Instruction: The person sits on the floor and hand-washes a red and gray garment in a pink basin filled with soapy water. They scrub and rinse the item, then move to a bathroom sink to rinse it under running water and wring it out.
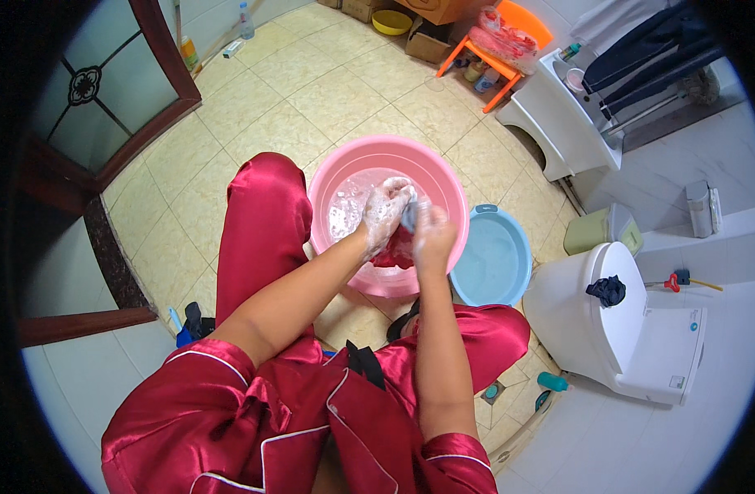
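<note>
My left hand (385, 211), covered in suds, is closed on a grey-blue cloth (409, 217) over the pink plastic basin (386, 146). My right hand (433, 233) is blurred and presses against the same cloth from the right, its fingers curled around it. Only a small part of this cloth shows between the two hands. Below them, a dark red wet cloth (394, 252) lies in the basin. Foamy water (346, 213) fills the bottom of the basin, with bubbles thickest at the left.
A light blue basin (491, 256) of water stands against the pink one at the right. Farther right are a toilet (575, 296) with a dark cloth (607, 290) on its lid and a lidded bin (590, 231). An orange chair (507, 68) holding plastic bags stands ahead.
</note>
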Action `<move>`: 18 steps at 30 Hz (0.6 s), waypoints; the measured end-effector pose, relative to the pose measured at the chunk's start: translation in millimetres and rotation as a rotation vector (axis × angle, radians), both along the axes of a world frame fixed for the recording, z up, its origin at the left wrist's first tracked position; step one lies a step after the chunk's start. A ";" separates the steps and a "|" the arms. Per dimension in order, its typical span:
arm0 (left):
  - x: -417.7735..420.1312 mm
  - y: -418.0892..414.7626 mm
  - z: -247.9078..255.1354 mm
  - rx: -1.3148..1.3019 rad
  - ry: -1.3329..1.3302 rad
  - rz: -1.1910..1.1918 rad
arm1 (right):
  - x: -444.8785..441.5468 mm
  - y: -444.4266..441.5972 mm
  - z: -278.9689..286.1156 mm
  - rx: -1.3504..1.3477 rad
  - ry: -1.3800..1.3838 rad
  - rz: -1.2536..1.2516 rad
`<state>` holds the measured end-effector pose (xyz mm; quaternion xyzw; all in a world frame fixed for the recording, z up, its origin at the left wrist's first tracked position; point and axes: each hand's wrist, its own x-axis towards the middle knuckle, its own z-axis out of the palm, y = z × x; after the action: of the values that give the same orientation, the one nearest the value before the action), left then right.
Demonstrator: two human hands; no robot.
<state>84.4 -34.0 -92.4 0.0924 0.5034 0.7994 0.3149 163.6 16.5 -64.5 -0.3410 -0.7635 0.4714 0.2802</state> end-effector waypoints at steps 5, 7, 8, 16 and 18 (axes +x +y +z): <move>-0.6 -7.9 -10.8 0.070 -0.237 -0.097 | -2.2 -25.3 -18.2 0.642 0.001 0.038; 13.2 -2.0 -6.8 0.107 -0.133 -0.036 | -9.7 -11.2 -17.8 0.486 -0.125 -0.027; 12.5 5.9 -8.0 0.109 -0.178 0.089 | -11.4 -6.4 -17.2 0.407 -0.188 -0.060; 6.3 -12.6 11.3 0.088 -0.520 -0.197 | -4.7 24.3 -27.1 0.509 -0.252 -0.048; -14.5 -10.3 -0.3 0.213 -0.631 -0.209 | -4.8 35.3 -27.8 0.312 -0.233 -0.112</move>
<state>69.9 -44.3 -92.6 -0.0756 0.2827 0.8001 0.5236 158.7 51.8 -92.3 -0.3875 -0.8345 0.2884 0.2652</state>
